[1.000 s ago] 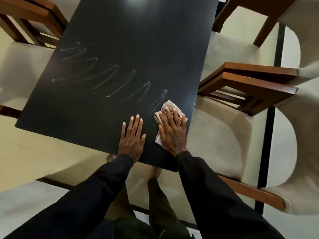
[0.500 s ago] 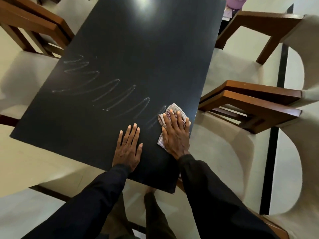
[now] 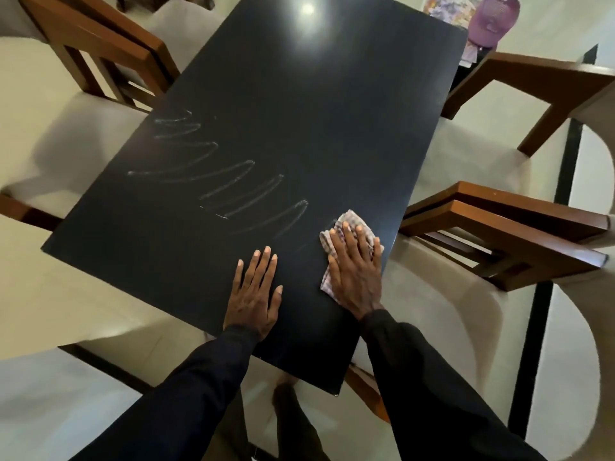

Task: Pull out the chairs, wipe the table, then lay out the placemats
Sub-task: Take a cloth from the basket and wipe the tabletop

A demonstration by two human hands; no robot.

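Observation:
A glossy black table [image 3: 299,111] fills the middle of the view, with a pale zigzag wipe trail [image 3: 233,188] across its near half. My right hand [image 3: 354,271] presses flat on a checked cloth [image 3: 346,221] near the table's right edge. To its left, my left hand [image 3: 254,294] lies flat on the bare tabletop, fingers spread, holding nothing. Wooden chairs with cream seats stand pulled back on both sides: one at the right [image 3: 499,234], another at the far right [image 3: 539,81], one at the upper left [image 3: 96,44].
A purple basket [image 3: 492,18] and some colourful printed items [image 3: 442,8] sit beyond the table's far right corner. Cream seat cushions [image 3: 442,294] flank the table closely on both sides. My legs and a foot [image 3: 289,404] show below the near edge.
My right hand has slid the cloth slightly along the right edge. The view has tilted up, showing more of the table's far end. The left hand stays planted.

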